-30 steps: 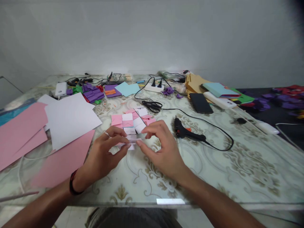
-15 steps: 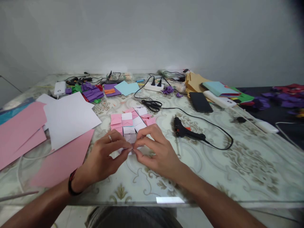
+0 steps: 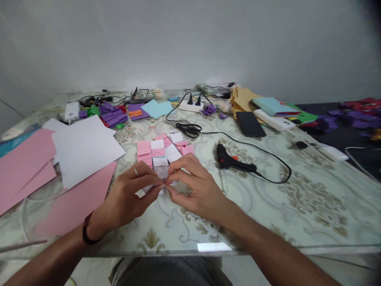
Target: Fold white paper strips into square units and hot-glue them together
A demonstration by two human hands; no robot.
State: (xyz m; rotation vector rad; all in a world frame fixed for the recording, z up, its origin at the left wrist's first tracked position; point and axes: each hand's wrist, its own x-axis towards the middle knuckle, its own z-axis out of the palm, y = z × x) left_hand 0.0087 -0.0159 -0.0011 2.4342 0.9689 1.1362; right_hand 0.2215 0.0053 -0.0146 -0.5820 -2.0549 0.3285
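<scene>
My left hand (image 3: 131,196), with a ring and a dark wristband, pinches a small piece of white paper (image 3: 161,190) between thumb and fingertips. Opposite it, my right hand (image 3: 198,186) pinches the same paper, and the fingertips of both hands almost meet. Much of the paper is hidden behind the fingers. Just beyond the hands lie several small folded pink and white papers (image 3: 157,148), set close together on the patterned table (image 3: 238,222).
Large white sheets (image 3: 86,151) and pink sheets (image 3: 80,202) lie to the left. A black glue gun (image 3: 235,161) with its cord rests at the right, near a phone (image 3: 250,124). Scissors (image 3: 189,129), a power strip (image 3: 191,106) and purple paper strips (image 3: 113,115) are farther back.
Both hands stay pinched on the white paper, with only slight finger movement. The whole view has shifted a little, so the table's things sit slightly higher and further left.
</scene>
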